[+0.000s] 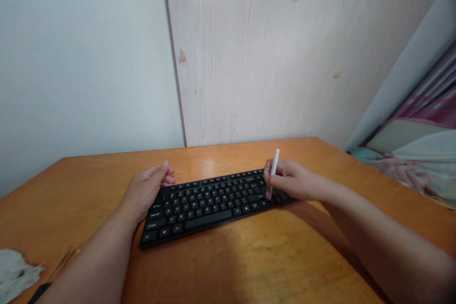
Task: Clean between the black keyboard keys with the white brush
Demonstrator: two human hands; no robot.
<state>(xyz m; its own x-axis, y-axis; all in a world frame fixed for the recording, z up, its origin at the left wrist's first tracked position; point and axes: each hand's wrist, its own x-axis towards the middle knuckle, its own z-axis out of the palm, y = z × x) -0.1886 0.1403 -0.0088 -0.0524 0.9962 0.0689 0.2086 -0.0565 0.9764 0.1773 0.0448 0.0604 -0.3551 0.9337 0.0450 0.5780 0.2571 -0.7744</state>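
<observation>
Up close, a black kbd (201, 211) lies flat mid-desk, long edge toward the person, w/ a full key layout. R hand (295, 180) is clenched round a white pen-shaped stick (272, 171), held nearly upright, its lower end down among the keys near the kbd's R end; the fingers partly hide the exact key. L hand (149, 187) is released, fingers loosely curled, grasping nothing, just at the kbd's upper L corner. Small white key legends show; one at lower L seems to read "Ctrl", the rest too small to tell, no brand visible. On the orange-toned wooden desk (295, 266), lower L, sit a crumpled grey-white scrap (16, 273) and thin sticks (62, 259). Beyond: white wall (81, 61), pale wood-grain panel (249, 57), and far R, patterned fabric (416, 161).
</observation>
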